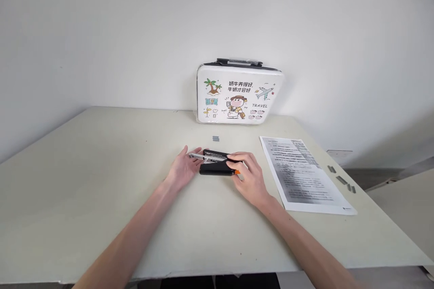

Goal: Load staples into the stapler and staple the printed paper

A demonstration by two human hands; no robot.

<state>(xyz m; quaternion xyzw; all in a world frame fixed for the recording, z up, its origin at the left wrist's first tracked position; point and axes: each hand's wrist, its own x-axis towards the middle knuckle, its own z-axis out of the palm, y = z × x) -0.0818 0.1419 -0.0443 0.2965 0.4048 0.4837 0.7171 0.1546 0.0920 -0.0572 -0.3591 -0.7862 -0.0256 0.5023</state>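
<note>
A black stapler (217, 169) with an orange part at its rear end is in the middle of the head view, swung open so its metal magazine (198, 156) shows. My right hand (249, 176) grips its rear end, thumb and fingers closed around it. At the stapler's front, my left hand (181, 169) is turned palm up with its fingers stretched out and apart. The magazine's tip lies over the left fingers; whether they touch it I cannot tell. Just beyond the stapler, a few grey staple strips (216, 138) lie together on the table.
A white case (237, 95) with cartoon travel prints stands against the wall at the back of the pale table (101, 180). To the right lies a printed sheet (301, 176). More staple strips (342, 180) sit near the table's right edge.
</note>
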